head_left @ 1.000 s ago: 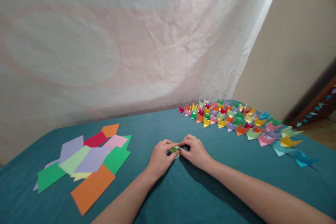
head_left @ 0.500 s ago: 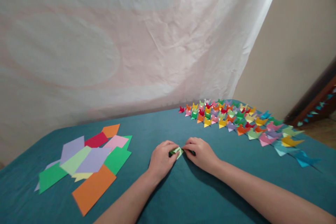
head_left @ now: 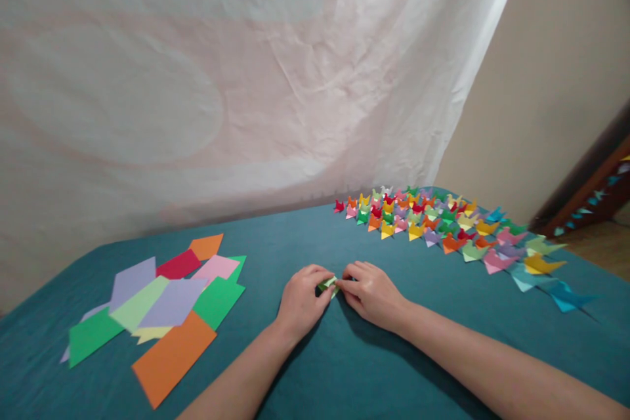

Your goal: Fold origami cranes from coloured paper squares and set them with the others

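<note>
Flanking pinched paper (head_left: 329, 283): sheets (head_left: 174, 302); paper birds (head_left: 451, 243)

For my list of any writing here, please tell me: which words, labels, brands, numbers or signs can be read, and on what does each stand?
None can be read.
Hanging sheet: large pale shapes, no readable letters or numbers.
Coloured papers and paper birds: no readable marks.
Small folded green paper: mostly covered, too small to tell.

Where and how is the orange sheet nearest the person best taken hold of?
Probably pinch the orange sheet by its near corner, coming in from the person's side: it lies flat, and that end juts out uncovered from the paper pile.
</note>
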`<state>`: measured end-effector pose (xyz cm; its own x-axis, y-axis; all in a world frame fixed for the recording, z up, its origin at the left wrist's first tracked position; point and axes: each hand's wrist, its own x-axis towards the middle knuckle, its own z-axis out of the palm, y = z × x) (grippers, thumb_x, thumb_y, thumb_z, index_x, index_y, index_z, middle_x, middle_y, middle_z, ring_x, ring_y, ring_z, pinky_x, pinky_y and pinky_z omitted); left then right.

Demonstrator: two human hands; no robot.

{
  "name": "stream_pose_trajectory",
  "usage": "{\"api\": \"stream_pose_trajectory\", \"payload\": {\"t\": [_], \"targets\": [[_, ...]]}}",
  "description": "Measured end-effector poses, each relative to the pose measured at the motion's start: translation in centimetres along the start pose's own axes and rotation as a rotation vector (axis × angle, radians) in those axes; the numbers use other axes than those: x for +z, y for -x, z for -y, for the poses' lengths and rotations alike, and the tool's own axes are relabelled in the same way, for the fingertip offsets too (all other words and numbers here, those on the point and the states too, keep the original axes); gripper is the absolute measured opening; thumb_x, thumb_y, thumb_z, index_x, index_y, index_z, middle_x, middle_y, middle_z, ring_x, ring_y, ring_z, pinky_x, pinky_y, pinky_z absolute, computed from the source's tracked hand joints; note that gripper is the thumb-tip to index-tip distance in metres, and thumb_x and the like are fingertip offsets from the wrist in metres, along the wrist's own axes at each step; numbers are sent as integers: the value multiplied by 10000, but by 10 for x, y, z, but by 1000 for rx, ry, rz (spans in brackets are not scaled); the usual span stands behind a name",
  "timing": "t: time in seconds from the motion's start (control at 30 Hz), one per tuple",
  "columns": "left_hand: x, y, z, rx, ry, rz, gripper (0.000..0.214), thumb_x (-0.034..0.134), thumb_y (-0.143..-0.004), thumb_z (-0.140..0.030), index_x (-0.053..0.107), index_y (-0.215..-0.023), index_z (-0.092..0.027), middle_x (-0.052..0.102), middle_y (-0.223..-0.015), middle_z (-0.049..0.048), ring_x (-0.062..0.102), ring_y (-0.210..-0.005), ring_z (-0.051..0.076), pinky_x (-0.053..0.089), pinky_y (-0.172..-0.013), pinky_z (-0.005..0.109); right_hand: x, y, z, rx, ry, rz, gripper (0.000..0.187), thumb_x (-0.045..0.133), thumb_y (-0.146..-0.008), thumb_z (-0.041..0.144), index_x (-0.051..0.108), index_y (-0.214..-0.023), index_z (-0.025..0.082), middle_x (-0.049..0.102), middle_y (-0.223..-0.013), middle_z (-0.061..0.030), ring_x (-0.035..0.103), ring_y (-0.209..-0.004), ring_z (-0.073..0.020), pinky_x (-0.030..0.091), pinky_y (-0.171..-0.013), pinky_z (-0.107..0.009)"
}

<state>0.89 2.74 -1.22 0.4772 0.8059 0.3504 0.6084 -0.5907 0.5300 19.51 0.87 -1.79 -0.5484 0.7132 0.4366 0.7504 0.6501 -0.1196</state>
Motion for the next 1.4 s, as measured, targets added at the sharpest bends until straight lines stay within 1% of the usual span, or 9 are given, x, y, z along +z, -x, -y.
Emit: {"api": "stream_pose_trajectory", "payload": {"t": [0.2, 0.4, 0.53, 0.7, 0.93, 1.17, 1.4], "targets": [[0, 0, -1, -16, -15, -31, 196, 530, -837, -235, 677, -965, -216, 661, -968, 37, 604, -896, 182, 464, -835, 275, 1, -1, 3, 44, -80, -7, 217, 479, -841, 143, 666, -922, 216, 598, -861, -67, 518, -817, -187, 383, -730, -303], [-1, -1, 0, -45, 30, -50, 231, 496, -876, -259, 658, -1037, -224, 666, -1040, 33, 607, -953, 181, 455, -863, 274, 7, -3, -5, 249, -322, -122, 186, 494, -818, 131, 656, -884, 191, 605, -843, -37, 562, -771, -146, 430, -715, -252], [1, 0, 2, -40, 34, -51, 260, 503, -873, -246, 630, -1099, -230, 652, -1082, 30, 596, -985, 180, 447, -889, 283, 14, -7, -13, 309, -431, -137, 190, 517, -819, 151, 687, -892, 196, 607, -816, -29, 572, -733, -135, 445, -693, -243], [4, 1, 6, -33, 36, -45, 317, 472, -859, -161, 609, -1136, -232, 641, -1109, 31, 589, -1009, 180, 446, -904, 289, 20, -9, -18, 314, -468, -105, 181, 550, -827, 190, 717, -892, 218, 608, -798, -28, 568, -752, -142, 443, -699, -249], [4, -1, 10, -52, 71, -50, 383, 446, -813, -67, 623, -1114, -224, 660, -1079, 23, 606, -978, 168, 454, -893, 288, 16, -10, -16, 323, -512, -73, 192, 544, -844, 222, 724, -910, 236, 616, -800, -25, 567, -741, -138, 436, -691, -247], [3, -2, 10, -73, 86, -56, 359, 455, -816, -85, 652, -1084, -217, 671, -1081, 25, 619, -984, 173, 463, -899, 299, 16, -13, -13, 332, -534, -59, 200, 544, -845, 219, 725, -928, 246, 619, -794, -22, 566, -725, -133, 432, -683, -242], [3, -2, 10, -82, 122, -49, 343, 447, -822, -108, 668, -1055, -228, 674, -1080, 17, 623, -986, 171, 469, -902, 309, 20, -13, -11, 285, -463, -85, 218, 539, -841, 187, 717, -941, 263, 606, -790, -17, 561, -730, -136, 431, -673, -241]]}}
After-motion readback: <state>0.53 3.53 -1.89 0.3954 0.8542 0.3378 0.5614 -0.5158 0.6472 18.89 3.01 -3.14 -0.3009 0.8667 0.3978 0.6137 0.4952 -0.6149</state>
